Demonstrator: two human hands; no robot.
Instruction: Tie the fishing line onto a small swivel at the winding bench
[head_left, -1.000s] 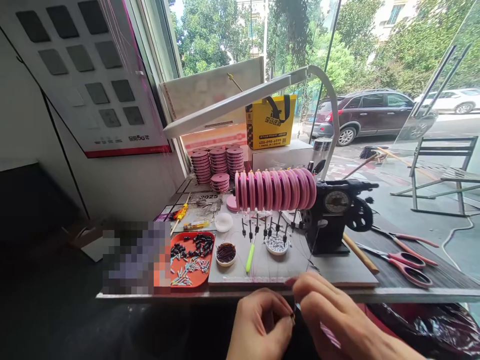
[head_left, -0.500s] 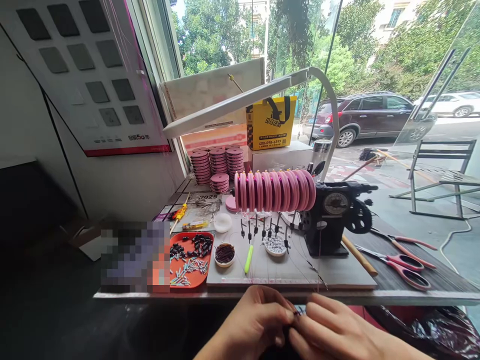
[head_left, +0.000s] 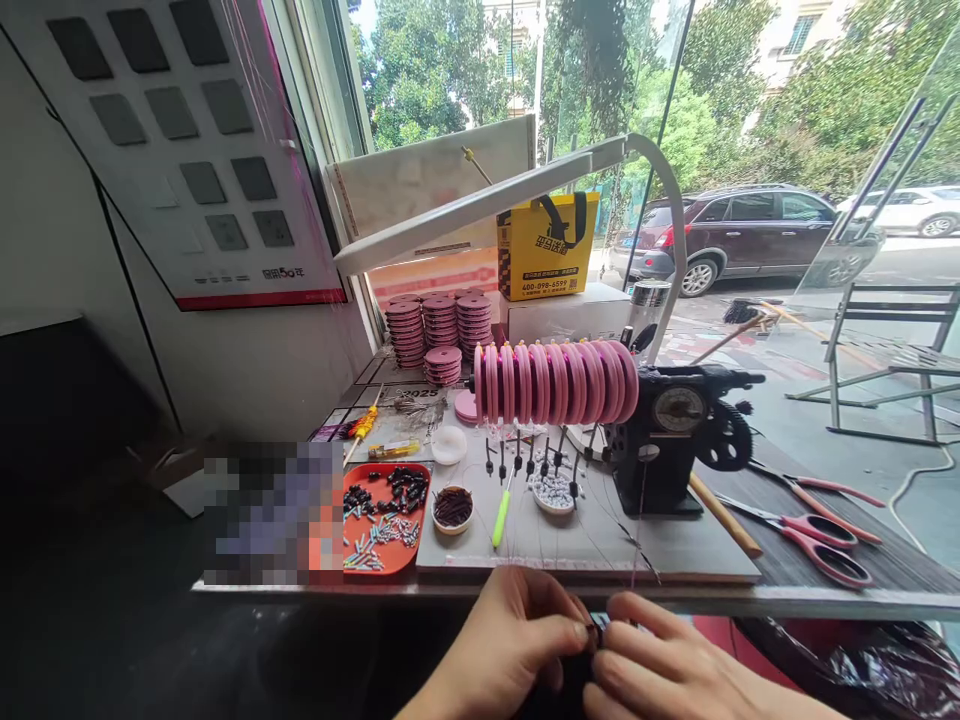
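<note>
Over the table's front edge, my left hand [head_left: 517, 630] and my right hand [head_left: 664, 655] meet fingertip to fingertip. Both are closed in a pinch around a tiny dark piece [head_left: 592, 632], mostly hidden and too small to name. A thin line drops from the black winding machine [head_left: 660, 440] towards my right fingers. On the machine's shaft sits a row of pink spools [head_left: 555, 383]. Below them hang several short dark rods with black stoppers [head_left: 530, 462], on fine lines. A green-handled tool [head_left: 501, 518] lies on the grey board [head_left: 480, 555].
An orange tray [head_left: 386, 565] of small black and silvery parts stands left. Small dishes of dark pieces [head_left: 453, 508] and white pieces [head_left: 553, 490] sit on the board. Scissors [head_left: 825, 560] and pliers [head_left: 832, 490] lie right. Spool stacks [head_left: 442, 325] and a lamp arm [head_left: 480, 205] are behind.
The view has shifted slightly, so the scene sits a little further right. My fingers have moved slightly around the small dark piece; both hands stay pinched together.
</note>
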